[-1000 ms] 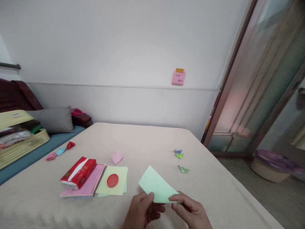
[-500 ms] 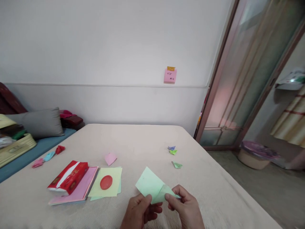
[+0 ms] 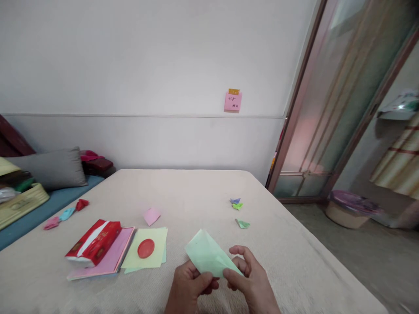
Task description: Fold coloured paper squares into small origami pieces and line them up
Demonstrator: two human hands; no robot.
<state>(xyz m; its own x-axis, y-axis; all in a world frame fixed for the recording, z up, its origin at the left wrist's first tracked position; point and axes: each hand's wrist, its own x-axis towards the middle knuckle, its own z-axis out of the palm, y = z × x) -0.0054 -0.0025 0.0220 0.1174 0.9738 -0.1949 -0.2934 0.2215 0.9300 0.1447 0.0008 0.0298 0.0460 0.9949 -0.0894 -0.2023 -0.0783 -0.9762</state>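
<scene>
A pale green sheet of paper [image 3: 209, 255], partly folded, is held up just above the covered table [image 3: 183, 192]. My left hand [image 3: 190, 285] pinches its lower edge, thumb in front and fingers behind. At the lower right corner my right hand [image 3: 250, 281] has its thumb pressed on the paper; its index finger is raised and bent away, and the other fingers curl partly behind the sheet. Beyond the right hand lie small folded paper pieces: a green one [image 3: 242, 223], a lime one [image 3: 237, 206] and a blue one [image 3: 235, 201].
To the left, a red tissue pack [image 3: 94, 242] sits on pink paper sheets [image 3: 111, 257]. Beside it, yellow paper [image 3: 159, 248] carries a red disc [image 3: 145, 248]. A pink square [image 3: 151, 216] lies further back. Folded red [image 3: 81, 204], blue [image 3: 67, 213] and pink pieces [image 3: 51, 223] line the left edge.
The green paper's right-hand flap, which stood out as a separate fold, now lies smoother along the lower right. My right index finger has lifted off the paper and the thumb has shifted slightly left.
</scene>
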